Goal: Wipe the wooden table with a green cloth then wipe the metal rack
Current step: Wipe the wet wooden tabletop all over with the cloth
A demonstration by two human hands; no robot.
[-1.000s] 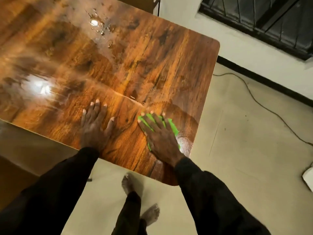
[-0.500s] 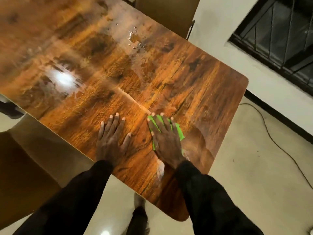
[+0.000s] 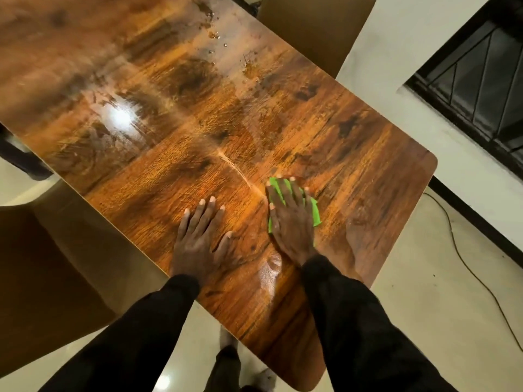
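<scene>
Green cloth (image 3: 316, 212) pinned flat beneath the straight, slightly spread fingers (image 3: 283, 190) of the right hand (image 3: 291, 224), toward the near right corner of the tabletop, cloth edges showing past the fingertips and along the hand's right side. Near it on the left, fingers (image 3: 208, 215) of the left hand (image 3: 198, 244) straight and fanned, palm down on the bare wooden table (image 3: 362, 154), holding nothing; black sleeves at both wrists. Farther out: water droplets (image 3: 214, 35) on the far part of the tabletop, tan chair back (image 3: 311, 26) beyond the far edge, cable (image 3: 468, 265) on the pale floor at right.
</scene>
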